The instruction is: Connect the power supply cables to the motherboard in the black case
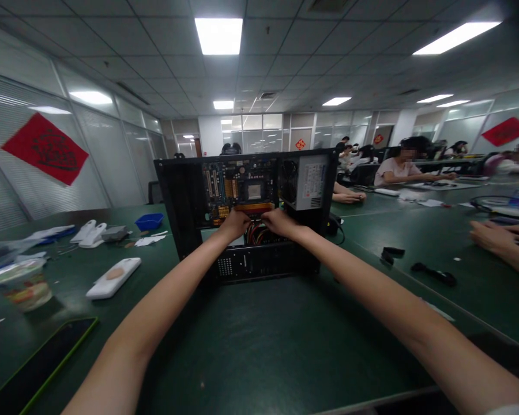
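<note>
You are reaching both arms forward into an open computer case (185, 202) that is standing on its side on the green tabletop (259, 340), its inside facing you. Your left hand (233, 223) and your right hand (279, 222) are meeting just below the motherboard (237, 187), side by side and nearly touching. Both are pressing on a long orange slot strip (254, 206) at the board's lower edge, fingers curled down onto it; whether they are pinching anything is not clear from here. A bundle of red and yellow cables (256, 233) is hanging right under your hands. The power supply (308, 183) is sitting in the upper right of the case. A white phone-like device (113, 278) is lying to your left, and a blue tray (149, 221) is standing further back.
</note>
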The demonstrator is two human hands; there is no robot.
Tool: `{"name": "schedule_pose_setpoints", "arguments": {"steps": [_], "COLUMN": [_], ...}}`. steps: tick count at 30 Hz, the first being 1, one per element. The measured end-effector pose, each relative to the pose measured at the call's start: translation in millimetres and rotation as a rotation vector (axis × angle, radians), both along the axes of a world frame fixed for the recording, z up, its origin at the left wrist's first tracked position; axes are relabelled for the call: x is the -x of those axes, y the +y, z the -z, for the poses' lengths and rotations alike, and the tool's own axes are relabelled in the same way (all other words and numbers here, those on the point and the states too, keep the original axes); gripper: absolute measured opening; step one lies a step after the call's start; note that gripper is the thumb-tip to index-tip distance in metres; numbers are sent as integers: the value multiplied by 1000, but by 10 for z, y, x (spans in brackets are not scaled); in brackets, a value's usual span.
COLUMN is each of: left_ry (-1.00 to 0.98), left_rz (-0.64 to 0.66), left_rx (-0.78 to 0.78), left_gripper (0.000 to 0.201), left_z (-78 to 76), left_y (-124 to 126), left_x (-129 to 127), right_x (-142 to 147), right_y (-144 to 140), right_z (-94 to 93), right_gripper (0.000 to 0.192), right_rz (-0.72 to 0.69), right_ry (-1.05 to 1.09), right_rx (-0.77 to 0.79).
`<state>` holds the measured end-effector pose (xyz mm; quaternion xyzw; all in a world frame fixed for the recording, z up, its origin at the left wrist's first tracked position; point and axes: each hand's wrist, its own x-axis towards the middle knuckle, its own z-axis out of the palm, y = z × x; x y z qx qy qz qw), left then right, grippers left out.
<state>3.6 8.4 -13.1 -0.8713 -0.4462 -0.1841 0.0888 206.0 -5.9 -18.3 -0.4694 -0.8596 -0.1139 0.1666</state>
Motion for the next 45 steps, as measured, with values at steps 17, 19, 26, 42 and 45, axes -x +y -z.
{"name": "schedule_pose_setpoints", "arguments": {"steps": [17, 19, 26, 42, 45], "left_ry": [-43, -54, -22, 78, 58], "left_rz": [-27, -33, -77, -145, -173], "left_rx": [43, 45, 42, -193, -204], "left_gripper": [29, 29, 28, 61, 63], "left_z": [-6, 0, -14, 193, 192], "left_y": [-11, 7, 46, -1071, -907], "left_x": [-28, -29, -59, 106, 157], "right_x": [74, 79, 121, -1056, -933], "right_y": [28, 23, -51, -894, -842], "right_z": [-23, -25, -56, 390, 396], "right_gripper": [36, 36, 38, 34, 34], "right_rz": [102, 110, 115, -131, -130], "right_ry": [-49, -60, -90, -422, -383], "right_rx": [52, 60, 44, -633, -644]}}
